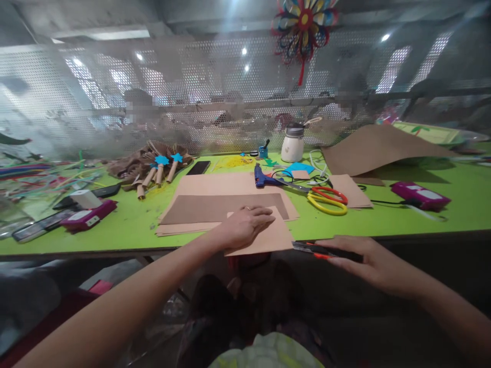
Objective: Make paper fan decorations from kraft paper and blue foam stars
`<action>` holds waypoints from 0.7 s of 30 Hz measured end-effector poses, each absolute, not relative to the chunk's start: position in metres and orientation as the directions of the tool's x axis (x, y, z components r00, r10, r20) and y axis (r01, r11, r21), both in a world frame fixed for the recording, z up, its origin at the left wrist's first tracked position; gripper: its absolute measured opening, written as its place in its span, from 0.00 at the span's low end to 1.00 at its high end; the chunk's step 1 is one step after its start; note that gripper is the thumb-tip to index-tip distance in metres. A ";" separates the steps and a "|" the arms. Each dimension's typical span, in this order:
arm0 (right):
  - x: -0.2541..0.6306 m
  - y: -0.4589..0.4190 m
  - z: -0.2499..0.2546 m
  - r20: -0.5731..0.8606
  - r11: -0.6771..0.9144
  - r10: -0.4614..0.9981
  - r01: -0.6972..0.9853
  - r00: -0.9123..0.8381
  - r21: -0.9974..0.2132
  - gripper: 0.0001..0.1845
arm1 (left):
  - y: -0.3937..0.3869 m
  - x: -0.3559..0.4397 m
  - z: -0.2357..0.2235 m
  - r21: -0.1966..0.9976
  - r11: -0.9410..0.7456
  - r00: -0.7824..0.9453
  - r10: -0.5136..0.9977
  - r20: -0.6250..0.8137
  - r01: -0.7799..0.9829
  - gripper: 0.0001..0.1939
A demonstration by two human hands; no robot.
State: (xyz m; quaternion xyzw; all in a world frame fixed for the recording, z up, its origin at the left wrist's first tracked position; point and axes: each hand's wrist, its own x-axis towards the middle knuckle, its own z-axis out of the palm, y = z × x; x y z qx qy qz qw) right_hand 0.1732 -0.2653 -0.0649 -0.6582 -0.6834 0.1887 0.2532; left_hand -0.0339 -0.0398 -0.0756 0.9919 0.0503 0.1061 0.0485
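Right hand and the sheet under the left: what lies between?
In the head view, a black-and-orange tool, held in the right hand, its tip by the near right corner of the sheet; contact is unclear.

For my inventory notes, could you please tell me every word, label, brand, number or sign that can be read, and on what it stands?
No text can be read with certainty.
Purple device at left: pale label with a small dark mark, too small to read.
Purple device at right: pale label, too blurred to read.
Tool in the right hand: no readable lettering.
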 end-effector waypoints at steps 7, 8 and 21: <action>0.186 -0.266 -0.068 0.046 0.030 0.999 0.803 -0.003 -0.595 0.21 | -0.042 -0.035 -0.076 0.057 -0.993 0.975 0.111 0.194 0.102 0.22; 0.187 -0.264 -0.067 0.039 0.035 0.999 0.806 -0.014 -0.590 0.21 | -0.042 -0.035 -0.076 0.052 -0.994 0.975 0.109 0.194 0.101 0.22; 0.188 -0.275 -0.059 -0.006 -0.005 1.000 0.833 0.002 -0.553 0.20 | -0.042 -0.034 -0.076 0.031 -0.995 0.975 0.101 0.198 0.097 0.22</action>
